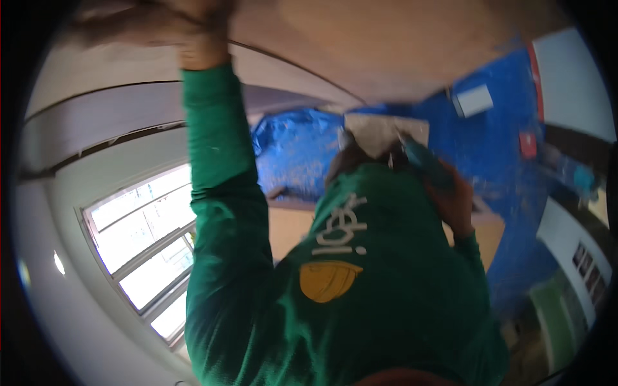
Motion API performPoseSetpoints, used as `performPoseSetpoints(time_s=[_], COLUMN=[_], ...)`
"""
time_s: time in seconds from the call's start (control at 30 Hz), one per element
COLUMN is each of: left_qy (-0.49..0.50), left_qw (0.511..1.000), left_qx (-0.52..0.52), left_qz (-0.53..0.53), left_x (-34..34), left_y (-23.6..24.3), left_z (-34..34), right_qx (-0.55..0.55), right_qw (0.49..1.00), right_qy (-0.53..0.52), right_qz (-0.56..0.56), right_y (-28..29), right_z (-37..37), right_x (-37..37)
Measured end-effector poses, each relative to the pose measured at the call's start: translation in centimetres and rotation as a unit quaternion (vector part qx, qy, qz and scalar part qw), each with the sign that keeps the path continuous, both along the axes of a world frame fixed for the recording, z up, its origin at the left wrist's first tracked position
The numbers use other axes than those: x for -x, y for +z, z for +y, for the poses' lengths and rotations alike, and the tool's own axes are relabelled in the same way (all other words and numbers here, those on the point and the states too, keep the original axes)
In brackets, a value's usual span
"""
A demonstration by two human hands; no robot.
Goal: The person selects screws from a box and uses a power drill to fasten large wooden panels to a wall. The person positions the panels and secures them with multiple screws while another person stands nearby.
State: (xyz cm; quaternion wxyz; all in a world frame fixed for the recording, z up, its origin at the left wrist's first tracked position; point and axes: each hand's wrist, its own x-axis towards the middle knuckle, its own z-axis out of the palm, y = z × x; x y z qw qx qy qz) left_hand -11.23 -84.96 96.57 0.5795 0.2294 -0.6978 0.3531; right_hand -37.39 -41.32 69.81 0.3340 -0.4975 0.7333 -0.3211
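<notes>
My left arm, in a green sleeve, reaches up to the top left. There my left hand (pixel 145 29), blurred, lies with its fingers stretched out against a large beige panel (pixel 386 45). Down at my right side, my right hand (pixel 457 199) is closed round a teal drill (pixel 428 164). Its slim tip points away from me, over the pale board (pixel 415 128) by my feet. The grip is partly hidden by my fingers, and the drill is apart from the panel.
A blue sheet (pixel 496 148) covers the floor, with a white box (pixel 473 101) and a small red object (pixel 528 145) on it. A bright window (pixel 148 238) is in the wall at left. Cluttered items (pixel 573 174) stand at the right edge.
</notes>
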Motion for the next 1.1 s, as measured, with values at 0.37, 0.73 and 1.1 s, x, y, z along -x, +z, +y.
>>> performPoseSetpoints(time_s=[0.37, 0.73, 1.1], left_qy=[-0.079, -0.026, -0.101], left_qw=[0.844, 0.418, 0.254], left_qx=[-0.519, -0.830, -0.824], left_qz=[-0.108, -0.369, -0.496], left_x=[-0.7, -12.0, -4.1], left_y=[-23.7, -45.0, -36.6], left_z=[16.8, 24.7, 19.2], right_qx=[0.024, -0.041, -0.287], right_qw=[0.990, 0.995, 0.873], right_qy=[0.014, -0.082, -0.395], right_qz=[-0.135, 0.025, -0.002], right_y=[0.6, -9.4, -13.7], right_z=[-2.9, 4.2, 20.7], right_x=[-2.0, 0.5, -12.1])
